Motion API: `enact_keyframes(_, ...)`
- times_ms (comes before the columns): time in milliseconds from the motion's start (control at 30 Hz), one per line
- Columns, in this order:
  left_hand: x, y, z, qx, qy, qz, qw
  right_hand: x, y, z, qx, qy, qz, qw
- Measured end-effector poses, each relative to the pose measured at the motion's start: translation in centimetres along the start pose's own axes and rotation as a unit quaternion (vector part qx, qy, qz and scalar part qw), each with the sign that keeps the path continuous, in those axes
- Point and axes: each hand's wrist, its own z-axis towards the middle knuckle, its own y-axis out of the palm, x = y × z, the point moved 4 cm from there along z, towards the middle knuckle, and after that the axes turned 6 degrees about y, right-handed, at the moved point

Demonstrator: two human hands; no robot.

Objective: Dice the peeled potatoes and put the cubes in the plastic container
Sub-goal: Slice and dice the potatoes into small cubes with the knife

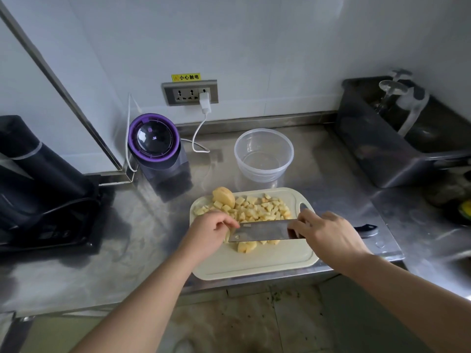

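Forearms (142, 296) cut off at bottom edge. Right hand (328, 235) grips cleaver (262, 231) at blade's heel and covers it; black handle juts past. Left hand (211, 233) has fingers curled at blade tip, but its hold is hidden, cannot tell. Blade partly screens potato chunk (246, 247) on cutting board (254, 266). Cubes (254, 208) and potato half (224, 197) lie behind. Plastic container (263, 154) stands beyond on worktop (153, 238).

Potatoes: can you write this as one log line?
left hand holds potato piece | right hand grips cleaver | cubes on board | container empty
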Motion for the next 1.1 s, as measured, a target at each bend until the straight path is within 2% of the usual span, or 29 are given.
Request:
enact_keyframes(100,0.4,1.6,0.8,-0.08,-0.001,0.028,0.996,-0.1,-1.0,0.2,0.018,-0.007,-0.01,1.0)
enact_keyframes(300,-0.6,3.3,2.5,-0.108,-0.004,0.09,0.99,0.0,-1.6,0.2,0.038,-0.025,-0.005,0.999)
enact_keyframes(500,-0.7,0.9,3.6,0.027,0.014,0.045,0.999,0.8,-1.5,0.3,0.043,-0.011,-0.013,0.999)
enact_keyframes(633,-1.0,-1.7,4.8,0.103,0.022,0.147,0.984,1.9,-1.0,0.5,0.048,0.03,0.02,0.998)
enact_keyframes(733,-1.4,-2.2,6.5,0.031,-0.005,0.236,0.971,2.3,-0.7,1.1,0.05,0.085,0.067,0.993)
enact_keyframes(833,-2.0,-1.7,8.5,-0.064,0.004,0.315,0.947,2.4,-0.5,1.9,0.024,0.163,0.109,0.98)
enact_keyframes(933,-2.5,-1.1,9.9,-0.13,0.008,0.367,0.921,2.4,-0.7,2.2,0.015,0.196,0.135,0.971)
enact_keyframes(1100,-2.7,-0.9,11.0,-0.17,0.022,0.354,0.92,2.3,-0.6,2.1,-0.003,0.221,0.157,0.963)
